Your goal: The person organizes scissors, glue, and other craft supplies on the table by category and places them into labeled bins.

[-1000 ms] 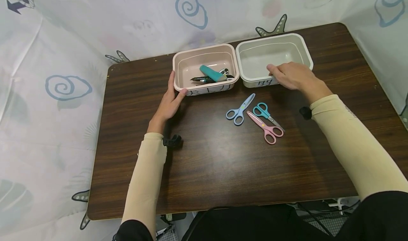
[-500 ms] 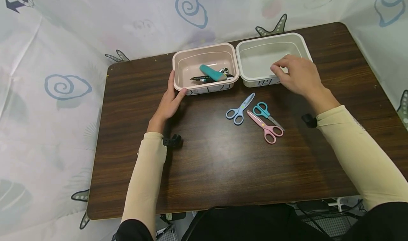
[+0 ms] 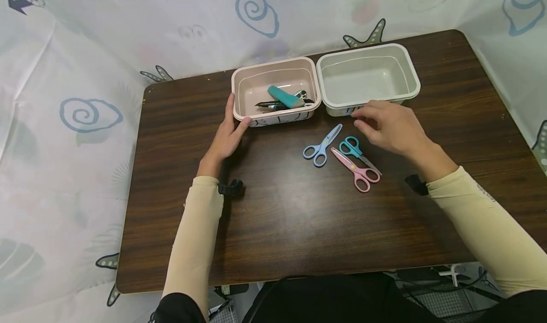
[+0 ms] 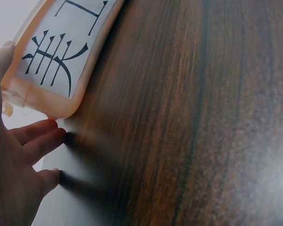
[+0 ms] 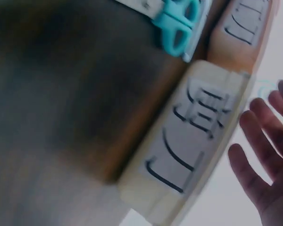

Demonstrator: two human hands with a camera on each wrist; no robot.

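Fingers (image 5: 261,142) apart, left hand (image 3: 224,138) touching pink bin (image 3: 254,86), right hand (image 3: 394,129) partly hiding label (image 3: 346,111)

Head view: bright, even light; largely crisp. Worktop (image 3: 273,242): carries a pale, diffuse glare at centre. Pale green bin (image 3: 354,78): shows a small highlight inside. Left sleeve (image 3: 194,232): casts a soft shadow on its right.

Left wrist view: sheen at lower right; backdrop (image 4: 12,19) behind the pink bin (image 4: 48,101) washes out; dark shadows lie beside the left grip (image 4: 19,165).

Right wrist view: blurred; label (image 5: 186,139) lettering smears, turquoise scissors (image 5: 166,20) soften, worktop sinks into murk, backdrop bleaches white.
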